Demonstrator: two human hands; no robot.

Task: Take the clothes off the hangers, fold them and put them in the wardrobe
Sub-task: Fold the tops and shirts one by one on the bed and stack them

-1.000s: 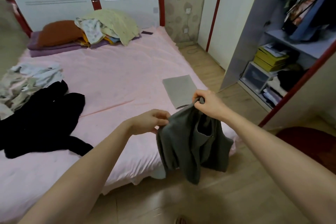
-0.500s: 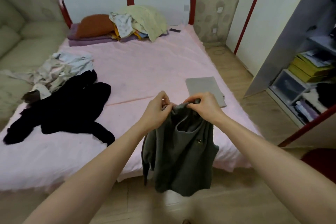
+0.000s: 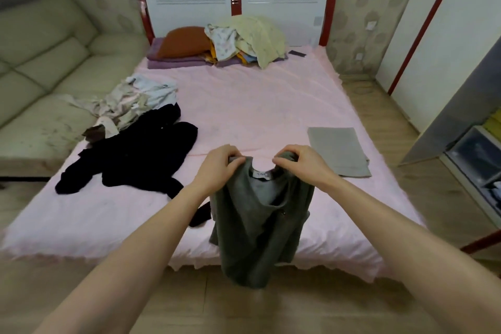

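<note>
Grey top [image 3: 257, 228] hangs limp over the near edge of the bed [image 3: 257, 106], off any hanger. Left hand [image 3: 219, 168] and right hand [image 3: 301, 163] each pinch a shoulder beside the collar. Judged light, soft, shapeless; shoulder seams offer the soundest grip.

— Where are the hands?
— Both arms reach forward, bare to the elbow. The left hand [image 3: 221, 164] and right hand [image 3: 299, 161] sit level, near each other but apart.
— Fingers?
— Curled downward on both, pinching the shirt [image 3: 257, 230] by its shoulders.
</note>
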